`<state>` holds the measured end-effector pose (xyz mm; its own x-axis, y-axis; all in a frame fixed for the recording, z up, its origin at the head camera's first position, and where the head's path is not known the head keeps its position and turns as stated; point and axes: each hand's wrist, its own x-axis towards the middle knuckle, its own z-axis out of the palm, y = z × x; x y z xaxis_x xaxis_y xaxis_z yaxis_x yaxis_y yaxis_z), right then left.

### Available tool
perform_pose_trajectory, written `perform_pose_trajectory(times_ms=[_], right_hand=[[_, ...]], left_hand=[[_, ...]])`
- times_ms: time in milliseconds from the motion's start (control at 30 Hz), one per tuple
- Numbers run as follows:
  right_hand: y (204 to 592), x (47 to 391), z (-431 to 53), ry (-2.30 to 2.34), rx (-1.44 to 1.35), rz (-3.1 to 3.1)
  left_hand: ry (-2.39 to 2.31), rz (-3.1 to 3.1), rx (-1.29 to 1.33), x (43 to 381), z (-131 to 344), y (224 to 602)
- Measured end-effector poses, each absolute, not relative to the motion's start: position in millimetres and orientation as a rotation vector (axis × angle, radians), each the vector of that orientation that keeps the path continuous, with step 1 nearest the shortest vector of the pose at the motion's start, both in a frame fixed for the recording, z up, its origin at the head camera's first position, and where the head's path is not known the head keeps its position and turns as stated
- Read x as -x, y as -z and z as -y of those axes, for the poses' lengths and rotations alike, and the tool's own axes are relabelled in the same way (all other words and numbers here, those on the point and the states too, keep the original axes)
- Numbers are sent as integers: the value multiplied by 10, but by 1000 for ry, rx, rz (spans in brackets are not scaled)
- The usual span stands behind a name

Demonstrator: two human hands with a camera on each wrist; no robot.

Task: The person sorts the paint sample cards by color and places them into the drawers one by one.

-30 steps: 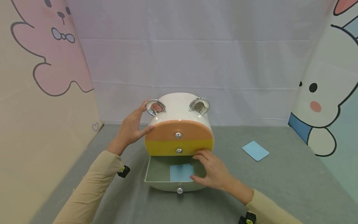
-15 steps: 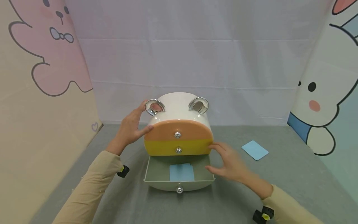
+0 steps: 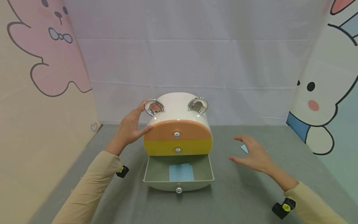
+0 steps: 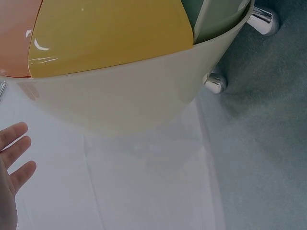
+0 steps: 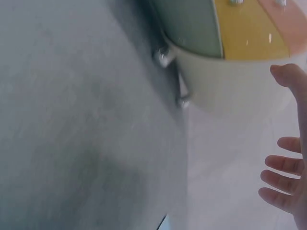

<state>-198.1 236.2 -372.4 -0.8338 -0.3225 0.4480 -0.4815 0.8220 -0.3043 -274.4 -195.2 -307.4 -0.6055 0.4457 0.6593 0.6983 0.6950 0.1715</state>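
Observation:
A small white drawer chest (image 3: 177,105) with two silver ears stands in the middle of the table, its orange drawer (image 3: 162,132) and yellow drawer (image 3: 162,148) closed. The green bottom drawer (image 3: 157,171) is pulled out, with overlapping light blue cards (image 3: 181,173) lying inside. My left hand (image 3: 128,129) is beside the chest's left side, thumb at the orange front's edge and fingers reaching behind the ear. Off to the right, my right hand (image 3: 253,154) hovers with spread fingers and holds nothing. It mostly hides a loose blue card (image 3: 244,148), whose corner (image 5: 164,224) shows in the right wrist view.
A grey cloth (image 3: 126,199) covers the table. White fabric (image 3: 223,65) hangs behind it, and printed cartoon panels (image 3: 64,121) flank both sides. Silver feet (image 4: 216,83) hold the chest up off the table.
My right hand has come away from the open drawer and moved right, over toward the loose card. The left hand stays at the chest, and the cards in the drawer lie as before.

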Motion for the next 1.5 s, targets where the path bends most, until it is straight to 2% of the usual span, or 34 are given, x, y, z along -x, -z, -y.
perform_pose_trajectory(times_ms=[267,633,1067,1500], right_hand=[[3979,2118,-2835,-668,-458,2708],[4282,2243,-3287,-541,-222,2826],[4468,2332,-3404,-487,-70,2961],[4498,2368,-3427,-418,-123,2932]], left_hand=[[564,2325,868,2728,1953,3064],[562,2329,870,2722,1959,3068],[545,2330,865,2729,1962,3065],[569,2333,854,2716,1953,3068]])
